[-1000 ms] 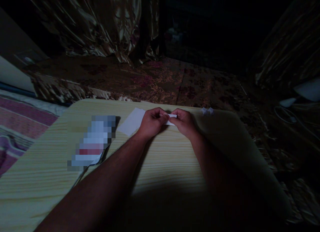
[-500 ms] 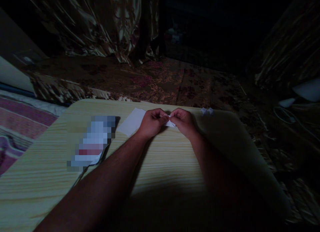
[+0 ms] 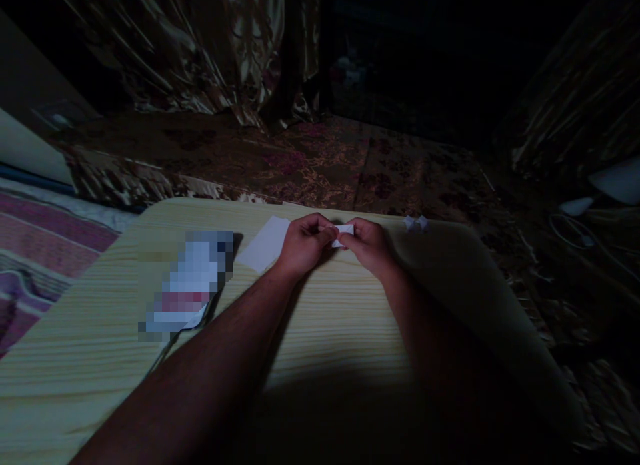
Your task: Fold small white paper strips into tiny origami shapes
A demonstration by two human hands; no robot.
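A small folded piece of white paper (image 3: 344,230) is pinched between my two hands near the table's far edge. My left hand (image 3: 306,241) grips its left side, thumb on top. On the other side, my right hand (image 3: 369,241) is closed on it with the thumb pressing its face. Faint crease lines cross the paper, and the fingers beneath it are partly hidden. Just left of my left hand lies a flat white sheet of paper (image 3: 263,245) on the wooden table (image 3: 340,318).
A blurred-out phone-like device (image 3: 193,278) with a cable lies at the table's left. Two small folded paper pieces (image 3: 416,223) sit at the far right edge. Beyond are a patterned cloth surface (image 3: 300,155) and curtains (image 3: 250,51); a white cable (image 3: 570,228) is at right.
The folded paper has been raised and turned between my fingers, so more of its flat face shows. Both hands stay in nearly the same place. The view has shifted slightly.
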